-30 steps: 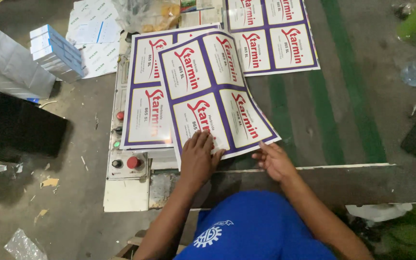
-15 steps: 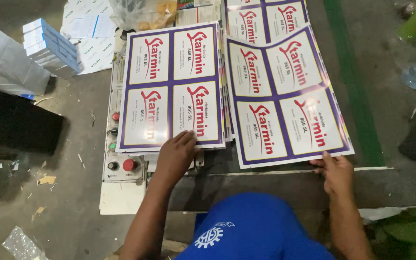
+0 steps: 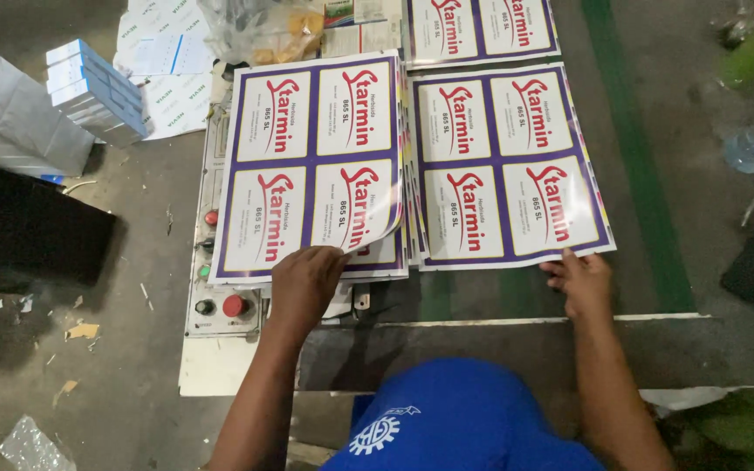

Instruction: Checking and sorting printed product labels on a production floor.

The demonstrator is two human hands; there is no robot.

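Two stacks of glossy printed sheets lie side by side on a machine table; each sheet carries purple-bordered white labels with red lettering. My left hand pinches the curled near-right corner of the top sheet of the left stack and lifts it. My right hand rests with its fingertips on the near edge of the right sheet, which lies flat on its stack. A third stack of the same sheets shows at the far edge.
A control panel with red and green buttons sits left of the sheets. A pile of blue-and-white boxes, a plastic bag and loose paper lie at the far left. A green stripe runs down the right side.
The right sheet has swung from a tilt to lie square on the right stack. My left hand has moved right and lifted the left stack's top corner. My right hand has followed the sheet's edge.
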